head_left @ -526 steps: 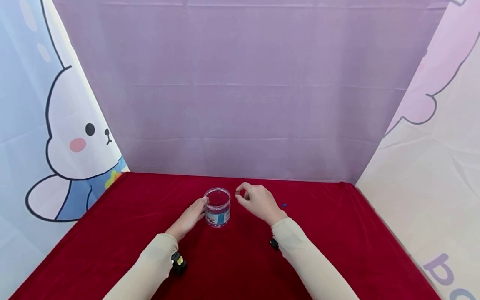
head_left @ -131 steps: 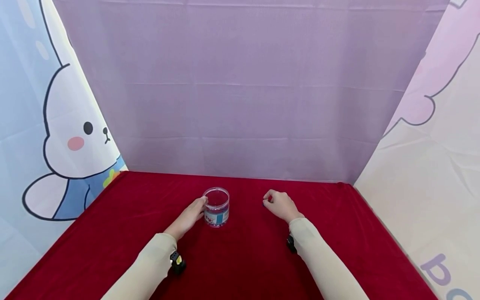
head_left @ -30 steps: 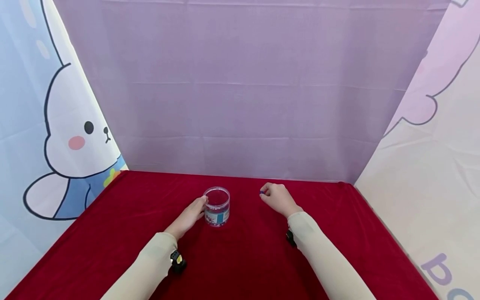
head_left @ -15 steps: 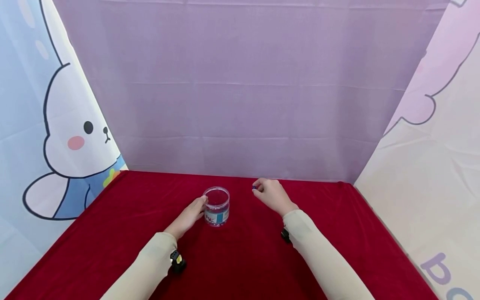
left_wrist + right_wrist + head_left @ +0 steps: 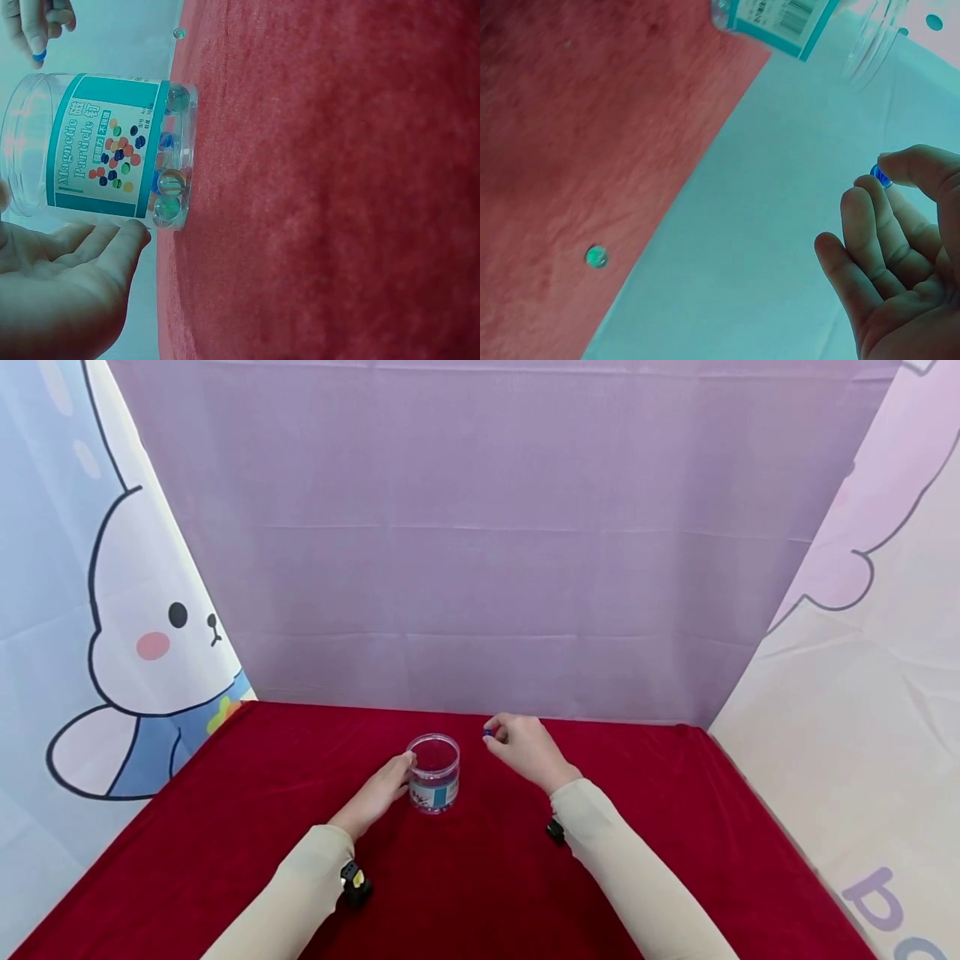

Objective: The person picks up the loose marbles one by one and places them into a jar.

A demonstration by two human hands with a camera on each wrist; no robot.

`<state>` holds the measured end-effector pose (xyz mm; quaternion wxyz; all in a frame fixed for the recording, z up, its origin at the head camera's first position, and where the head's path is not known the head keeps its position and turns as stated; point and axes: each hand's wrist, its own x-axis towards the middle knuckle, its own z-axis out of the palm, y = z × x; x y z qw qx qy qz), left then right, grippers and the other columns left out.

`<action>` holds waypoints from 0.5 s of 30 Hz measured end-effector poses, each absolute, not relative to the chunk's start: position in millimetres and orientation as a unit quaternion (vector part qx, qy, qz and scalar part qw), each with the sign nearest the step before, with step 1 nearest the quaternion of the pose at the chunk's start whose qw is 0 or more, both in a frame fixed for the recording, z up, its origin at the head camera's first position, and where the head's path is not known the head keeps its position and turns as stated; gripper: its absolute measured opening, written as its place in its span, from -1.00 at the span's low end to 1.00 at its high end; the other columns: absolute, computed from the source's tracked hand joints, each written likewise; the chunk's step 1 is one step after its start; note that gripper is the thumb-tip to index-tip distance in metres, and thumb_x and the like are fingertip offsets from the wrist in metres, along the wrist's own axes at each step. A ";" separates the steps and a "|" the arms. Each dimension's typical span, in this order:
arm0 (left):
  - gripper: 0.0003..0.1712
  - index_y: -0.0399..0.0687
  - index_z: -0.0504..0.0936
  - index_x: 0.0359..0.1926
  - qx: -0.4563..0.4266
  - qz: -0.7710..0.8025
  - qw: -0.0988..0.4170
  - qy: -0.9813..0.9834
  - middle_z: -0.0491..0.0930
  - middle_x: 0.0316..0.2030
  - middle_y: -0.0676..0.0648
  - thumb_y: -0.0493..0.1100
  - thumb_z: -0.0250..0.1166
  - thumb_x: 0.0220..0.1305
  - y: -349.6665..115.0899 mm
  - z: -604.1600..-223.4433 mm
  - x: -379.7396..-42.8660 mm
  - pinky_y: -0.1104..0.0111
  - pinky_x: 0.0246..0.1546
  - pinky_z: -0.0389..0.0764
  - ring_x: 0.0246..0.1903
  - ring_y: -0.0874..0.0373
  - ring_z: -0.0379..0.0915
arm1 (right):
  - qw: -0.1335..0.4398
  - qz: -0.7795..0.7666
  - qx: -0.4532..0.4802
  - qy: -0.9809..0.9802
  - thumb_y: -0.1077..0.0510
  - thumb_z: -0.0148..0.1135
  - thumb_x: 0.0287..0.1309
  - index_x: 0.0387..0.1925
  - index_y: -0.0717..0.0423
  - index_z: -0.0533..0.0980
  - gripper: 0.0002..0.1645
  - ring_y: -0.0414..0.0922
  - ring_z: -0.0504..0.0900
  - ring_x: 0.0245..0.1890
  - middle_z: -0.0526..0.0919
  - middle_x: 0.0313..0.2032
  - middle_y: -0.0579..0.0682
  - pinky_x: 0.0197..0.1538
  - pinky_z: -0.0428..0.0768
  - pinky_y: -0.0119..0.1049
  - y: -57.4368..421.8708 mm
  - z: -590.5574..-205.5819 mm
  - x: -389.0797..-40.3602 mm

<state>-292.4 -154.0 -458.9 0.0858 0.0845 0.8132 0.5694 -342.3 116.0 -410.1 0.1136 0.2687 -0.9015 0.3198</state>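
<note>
A clear plastic jar [image 5: 435,774] without a lid stands upright on the red cloth. Its label [image 5: 105,150] reads "Magnetic Particle", and several glass marbles [image 5: 171,182] lie at its bottom. My left hand [image 5: 378,793] holds the jar at its left side, with the thumb up by the rim and the fingers against the wall. To the right of the jar, my right hand [image 5: 525,750] pinches a blue marble [image 5: 882,175] between thumb and fingertip. The other fingers of that hand are spread loosely below, as the right wrist view shows.
A greenish clear marble [image 5: 596,256] lies on the red cloth [image 5: 480,877] to the right of the jar. Behind the cloth hangs a purple curtain [image 5: 480,568]. Printed sheets close off the left [image 5: 150,610] and right [image 5: 862,718] sides.
My right hand, at the cloth on the right 4.4 seconds ago, has lifted the blue marble and moved left toward the jar. My left hand and the jar have stayed put.
</note>
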 end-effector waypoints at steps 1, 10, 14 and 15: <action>-0.20 -0.35 -0.07 0.55 0.085 0.569 0.085 0.813 -0.01 0.52 -0.35 0.18 -0.27 0.63 -153.9 -459.0 -292.4 -0.05 0.43 0.08 0.48 -0.29 -0.07 | 0.115 0.319 0.271 -0.901 0.13 0.35 0.29 -0.07 0.10 0.66 -0.78 -0.30 0.58 -0.47 0.67 -0.40 -0.15 -0.32 0.64 -0.41 113.9 -409.4 -341.6; -0.21 -0.37 -0.06 0.54 0.084 0.570 0.084 0.813 0.00 0.51 -0.36 0.17 -0.27 0.63 -153.2 -458.0 -291.7 -0.06 0.43 0.09 0.47 -0.30 -0.06 | 0.102 0.308 0.284 -0.902 0.09 0.37 0.28 -0.06 0.05 0.64 -0.76 -0.29 0.55 -0.50 0.62 -0.45 -0.20 -0.36 0.61 -0.48 93.7 -406.9 -335.2; -0.19 -0.35 -0.07 0.55 0.084 0.568 0.086 0.814 -0.01 0.51 -0.35 0.18 -0.27 0.63 -153.7 -457.6 -291.6 -0.06 0.43 0.08 0.48 -0.29 -0.08 | 0.098 0.306 0.284 -0.904 0.08 0.38 0.26 -0.05 0.05 0.65 -0.75 -0.28 0.56 -0.47 0.62 -0.43 -0.20 -0.36 0.61 -0.49 85.2 -406.7 -334.0; -0.19 -0.36 -0.08 0.55 0.086 0.566 0.086 0.815 -0.02 0.51 -0.36 0.18 -0.27 0.63 -154.0 -457.5 -291.4 -0.06 0.43 0.08 0.48 -0.30 -0.08 | 0.097 0.306 0.284 -0.903 0.08 0.39 0.26 -0.05 0.05 0.65 -0.74 -0.27 0.56 -0.48 0.62 -0.44 -0.20 -0.37 0.61 -0.48 83.3 -406.5 -333.6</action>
